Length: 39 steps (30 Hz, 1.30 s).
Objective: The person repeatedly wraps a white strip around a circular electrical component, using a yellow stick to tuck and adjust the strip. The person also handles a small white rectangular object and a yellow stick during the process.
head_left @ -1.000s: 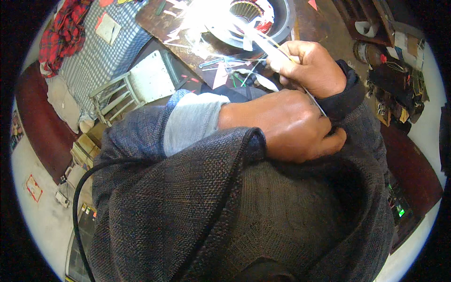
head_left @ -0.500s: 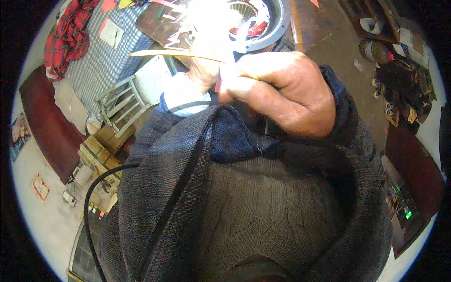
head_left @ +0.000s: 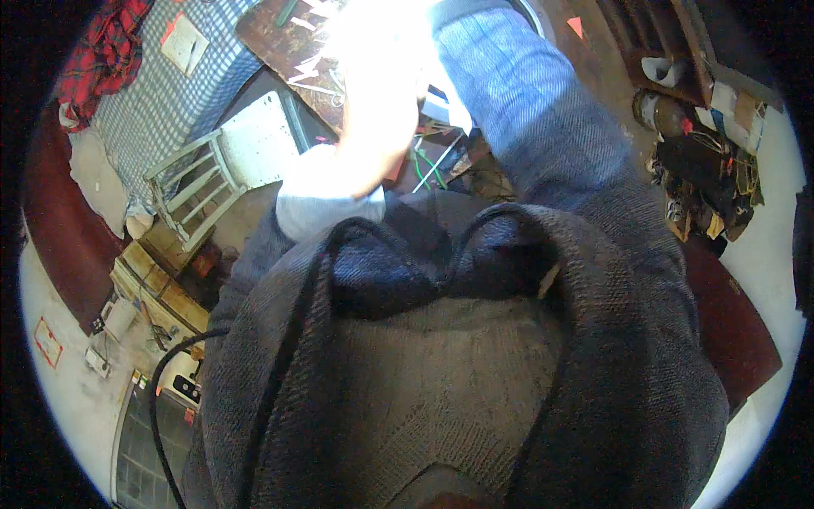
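Observation:
My left hand [head_left: 377, 140] reaches up from a pale cuff. Strong glare washes out its fingers, so what they hold, if anything, cannot be made out. My right arm, in a blue sleeve [head_left: 534, 93], stretches to the top edge, with the hand itself out of sight past the cuff. A thin grey curved rim [head_left: 538, 17] of a round metal housing shows beyond that sleeve. Just right of my left wrist, a pale edge of something blue and white [head_left: 437, 106] is partly covered. White paper-like strips [head_left: 309, 64] lie scattered on the brown work surface [head_left: 275, 42] left of the glare.
A pale green chair [head_left: 263, 140] stands to the left, near a checked cloth [head_left: 182, 93] bearing a notepad [head_left: 185, 47]. A green wire [head_left: 431, 170] and a thin rod [head_left: 439, 163] are below the work surface. Boxes and clutter [head_left: 708, 161] line the right.
My right arm has swung from across my body to stretch far forward. The yellow strip near both hands is out of sight, and the housing's open, wire-wound inside is now hidden.

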Each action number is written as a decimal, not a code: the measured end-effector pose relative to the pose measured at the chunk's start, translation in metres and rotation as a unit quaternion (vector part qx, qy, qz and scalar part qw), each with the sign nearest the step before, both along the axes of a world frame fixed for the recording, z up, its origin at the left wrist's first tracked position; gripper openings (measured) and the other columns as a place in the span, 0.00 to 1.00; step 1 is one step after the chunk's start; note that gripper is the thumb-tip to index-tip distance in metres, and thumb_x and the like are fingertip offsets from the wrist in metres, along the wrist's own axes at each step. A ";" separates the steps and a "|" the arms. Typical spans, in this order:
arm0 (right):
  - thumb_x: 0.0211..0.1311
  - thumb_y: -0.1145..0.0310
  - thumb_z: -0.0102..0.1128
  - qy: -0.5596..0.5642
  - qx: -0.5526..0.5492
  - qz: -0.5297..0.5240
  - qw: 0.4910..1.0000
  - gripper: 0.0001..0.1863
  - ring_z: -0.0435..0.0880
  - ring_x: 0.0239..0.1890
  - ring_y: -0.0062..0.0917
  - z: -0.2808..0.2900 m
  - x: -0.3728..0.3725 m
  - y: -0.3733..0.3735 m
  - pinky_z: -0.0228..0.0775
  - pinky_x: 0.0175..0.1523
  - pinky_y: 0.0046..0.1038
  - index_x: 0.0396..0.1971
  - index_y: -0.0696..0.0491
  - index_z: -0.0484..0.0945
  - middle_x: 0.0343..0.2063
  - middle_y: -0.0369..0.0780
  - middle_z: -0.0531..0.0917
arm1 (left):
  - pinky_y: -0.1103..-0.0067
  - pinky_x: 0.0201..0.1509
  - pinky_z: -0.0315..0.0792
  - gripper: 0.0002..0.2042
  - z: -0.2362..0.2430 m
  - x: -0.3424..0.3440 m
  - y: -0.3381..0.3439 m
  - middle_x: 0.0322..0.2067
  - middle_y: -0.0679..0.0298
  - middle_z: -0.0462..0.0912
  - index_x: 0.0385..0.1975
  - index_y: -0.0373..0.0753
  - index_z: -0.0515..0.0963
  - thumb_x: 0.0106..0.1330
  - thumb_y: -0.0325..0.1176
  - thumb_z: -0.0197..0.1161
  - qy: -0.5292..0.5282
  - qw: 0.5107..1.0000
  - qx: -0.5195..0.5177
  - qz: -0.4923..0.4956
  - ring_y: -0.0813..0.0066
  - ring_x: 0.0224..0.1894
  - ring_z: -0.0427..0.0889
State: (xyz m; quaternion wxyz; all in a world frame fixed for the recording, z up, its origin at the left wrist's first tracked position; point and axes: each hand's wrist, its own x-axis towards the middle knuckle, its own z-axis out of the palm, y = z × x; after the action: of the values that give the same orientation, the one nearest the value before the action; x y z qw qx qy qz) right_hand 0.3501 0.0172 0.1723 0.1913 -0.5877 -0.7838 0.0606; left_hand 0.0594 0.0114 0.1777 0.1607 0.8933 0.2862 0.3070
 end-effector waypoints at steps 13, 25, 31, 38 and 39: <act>0.71 0.70 0.55 0.067 0.035 0.000 0.997 0.11 0.85 0.38 0.35 -0.001 0.012 0.003 0.78 0.45 0.32 0.46 0.57 0.82 0.36 0.43 0.86 | 0.62 0.52 0.72 0.13 0.082 0.013 -0.059 0.40 0.59 0.85 0.43 0.40 0.83 0.59 0.33 0.61 0.226 0.971 -0.069 -0.036 0.59 0.47 0.82; 0.68 0.70 0.56 0.091 0.104 0.036 0.990 0.11 0.85 0.41 0.41 -0.013 0.013 0.005 0.76 0.46 0.35 0.45 0.57 0.81 0.38 0.46 0.85 | 0.67 0.25 0.68 0.09 -0.020 0.110 -0.090 0.22 0.59 0.68 0.26 0.38 0.73 0.66 0.29 0.65 -0.120 0.979 -0.158 -0.049 0.60 0.23 0.73; 0.76 0.67 0.53 0.292 -0.010 0.077 0.953 0.14 0.86 0.47 0.30 -0.013 0.009 0.007 0.75 0.54 0.27 0.50 0.59 0.83 0.45 0.44 0.87 | 0.69 0.23 0.67 0.08 -0.032 0.119 -0.086 0.22 0.63 0.71 0.21 0.40 0.75 0.54 0.28 0.70 -0.166 0.984 -0.058 -0.011 0.65 0.23 0.73; 0.82 0.66 0.44 0.499 -0.169 0.076 0.846 0.18 0.81 0.59 0.27 -0.028 0.011 0.004 0.71 0.66 0.28 0.58 0.62 0.77 0.58 0.45 0.82 | 0.69 0.25 0.67 0.10 -0.040 0.120 -0.084 0.21 0.65 0.73 0.22 0.38 0.78 0.43 0.33 0.72 -0.186 0.982 -0.028 0.004 0.66 0.23 0.74; 0.82 0.68 0.43 0.537 -0.144 0.111 0.824 0.18 0.80 0.61 0.28 -0.036 0.008 0.007 0.71 0.67 0.28 0.59 0.62 0.76 0.59 0.46 0.81 | 0.69 0.26 0.67 0.11 -0.040 0.119 -0.085 0.21 0.65 0.74 0.23 0.38 0.79 0.42 0.34 0.72 -0.172 0.984 -0.042 -0.005 0.66 0.23 0.74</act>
State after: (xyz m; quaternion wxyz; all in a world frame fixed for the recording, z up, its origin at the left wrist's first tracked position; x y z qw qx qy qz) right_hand 0.3583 0.0239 0.1365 0.4872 -0.3925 -0.5995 0.4991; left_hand 0.1780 -0.0736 0.1376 0.2465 0.8207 0.2628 0.4434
